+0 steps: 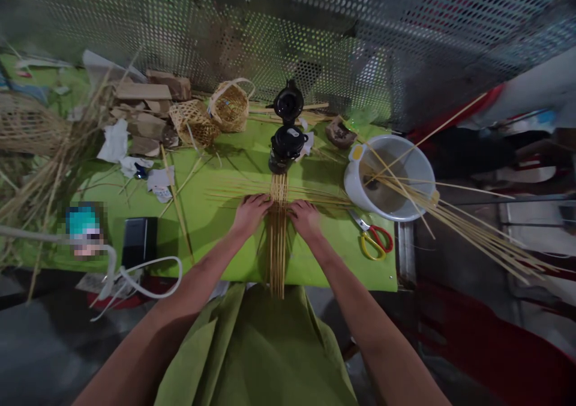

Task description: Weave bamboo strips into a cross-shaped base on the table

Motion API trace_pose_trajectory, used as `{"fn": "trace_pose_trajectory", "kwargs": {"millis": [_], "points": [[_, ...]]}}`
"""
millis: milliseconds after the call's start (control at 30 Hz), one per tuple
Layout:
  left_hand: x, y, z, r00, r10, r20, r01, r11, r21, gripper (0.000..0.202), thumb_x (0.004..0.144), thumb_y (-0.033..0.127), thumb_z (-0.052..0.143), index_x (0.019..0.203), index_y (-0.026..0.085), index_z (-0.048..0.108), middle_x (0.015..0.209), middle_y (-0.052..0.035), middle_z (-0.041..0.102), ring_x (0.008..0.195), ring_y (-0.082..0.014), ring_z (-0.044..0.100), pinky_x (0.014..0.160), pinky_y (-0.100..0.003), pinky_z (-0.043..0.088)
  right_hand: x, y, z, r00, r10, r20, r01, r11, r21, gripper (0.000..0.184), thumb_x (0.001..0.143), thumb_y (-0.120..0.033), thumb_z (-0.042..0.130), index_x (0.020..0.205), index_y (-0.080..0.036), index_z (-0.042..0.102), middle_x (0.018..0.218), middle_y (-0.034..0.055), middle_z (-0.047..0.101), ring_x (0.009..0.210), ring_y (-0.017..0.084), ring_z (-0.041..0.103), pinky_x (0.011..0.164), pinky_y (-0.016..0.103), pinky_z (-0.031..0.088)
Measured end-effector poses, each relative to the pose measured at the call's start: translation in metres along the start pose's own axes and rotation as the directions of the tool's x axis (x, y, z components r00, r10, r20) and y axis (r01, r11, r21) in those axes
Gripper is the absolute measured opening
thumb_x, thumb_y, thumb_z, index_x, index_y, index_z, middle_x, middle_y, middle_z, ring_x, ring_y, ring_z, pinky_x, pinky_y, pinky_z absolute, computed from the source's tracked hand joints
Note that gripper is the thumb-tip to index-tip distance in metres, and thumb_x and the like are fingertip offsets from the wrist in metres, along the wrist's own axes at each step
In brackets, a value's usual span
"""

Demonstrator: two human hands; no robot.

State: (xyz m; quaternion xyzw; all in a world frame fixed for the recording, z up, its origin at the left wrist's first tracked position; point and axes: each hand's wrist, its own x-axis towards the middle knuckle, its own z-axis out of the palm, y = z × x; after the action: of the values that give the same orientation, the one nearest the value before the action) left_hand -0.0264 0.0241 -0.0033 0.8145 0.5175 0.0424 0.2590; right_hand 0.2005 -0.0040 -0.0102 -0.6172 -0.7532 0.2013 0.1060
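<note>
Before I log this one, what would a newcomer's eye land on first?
Probably the crossed pale strips on the green table, with the left hand and right hand at either side of the crossing. Next, perhaps, the white bucket at the table's right end, long strips jutting past its rim.

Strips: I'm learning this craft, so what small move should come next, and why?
Perhaps nudge the crosswise strips closer together where they meet the lengthwise strips: the left hand and right hand flank that crossing, and gaps show between the crosswise strips beyond the left hand.
</note>
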Motion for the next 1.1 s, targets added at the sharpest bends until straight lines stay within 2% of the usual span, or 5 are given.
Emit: {"fn": "trace_pose_trajectory", "kwargs": {"millis": [300,500,667,867,1100], "points": [[0.005,0.004,-0.001,0.999,-0.034,-0.027,0.034,0.999,0.0,0.049,0.097,0.008,0.043,0.13,0.029,0.072,0.145,-0.0021,0.066,0.137,-0.0276,0.053,0.118,-0.051,0.037,0.004,-0.005,0.003,0.997,0.071,-0.032,-0.069,0.996,0.053,0.017,0.096,-0.015,0.061,0.095,-0.021,0.077,0.103,0.0088,0.072,0.1,0.027,0.06,0.092,0.039,0.045],[-0.005,-0.002,-0.001,0.996,0.086,-0.012,-0.086,0.996,-0.008,0.056,0.093,0.011,0.053,0.147,0.023,0.058,0.158,-0.0047,0.054,0.148,-0.0243,0.044,0.128,-0.049,0.028,0.006,-0.013,-0.013,0.994,0.096,0.061,-0.093,0.995,-0.044,0.018,0.096,-0.016,0.063,0.106,-0.02,0.077,0.113,0.0082,0.074,0.106,0.026,0.062,0.093,0.037,0.045],[-0.006,-0.003,-0.001,0.996,0.082,-0.019,-0.082,0.996,0.029,0.058,0.089,0.006,0.054,0.145,0.021,0.06,0.156,-0.0065,0.056,0.148,-0.025,0.045,0.127,-0.048,0.03,0.013,-0.03,-0.024,0.989,0.001,0.145,0.02,0.989,-0.145,0.023,0.101,-0.022,0.061,0.121,-0.022,0.073,0.119,0.0084,0.073,0.11,0.026,0.062,0.096,0.036,0.044],[-0.001,-0.002,-0.002,0.995,0.099,-0.011,-0.097,0.991,0.088,0.053,0.09,0.004,0.051,0.137,0.022,0.066,0.153,-0.0065,0.06,0.144,-0.0267,0.05,0.121,-0.05,0.038,0.021,-0.049,-0.023,0.961,-0.017,0.278,0.111,0.938,-0.328,0.023,0.103,-0.016,0.051,0.112,-0.016,0.072,0.115,0.0141,0.071,0.105,0.027,0.063,0.093,0.037,0.046],[0.001,0.003,-0.002,0.999,0.053,-0.01,-0.052,0.995,0.088,0.045,0.093,0.007,0.052,0.132,0.021,0.069,0.15,-0.0085,0.062,0.142,-0.0279,0.051,0.119,-0.052,0.039,0.03,-0.064,-0.028,0.929,-0.029,0.369,0.187,0.897,-0.401,0.029,0.101,-0.007,0.046,0.112,-0.011,0.073,0.112,0.0189,0.071,0.101,0.028,0.068,0.089,0.036,0.048]]}}
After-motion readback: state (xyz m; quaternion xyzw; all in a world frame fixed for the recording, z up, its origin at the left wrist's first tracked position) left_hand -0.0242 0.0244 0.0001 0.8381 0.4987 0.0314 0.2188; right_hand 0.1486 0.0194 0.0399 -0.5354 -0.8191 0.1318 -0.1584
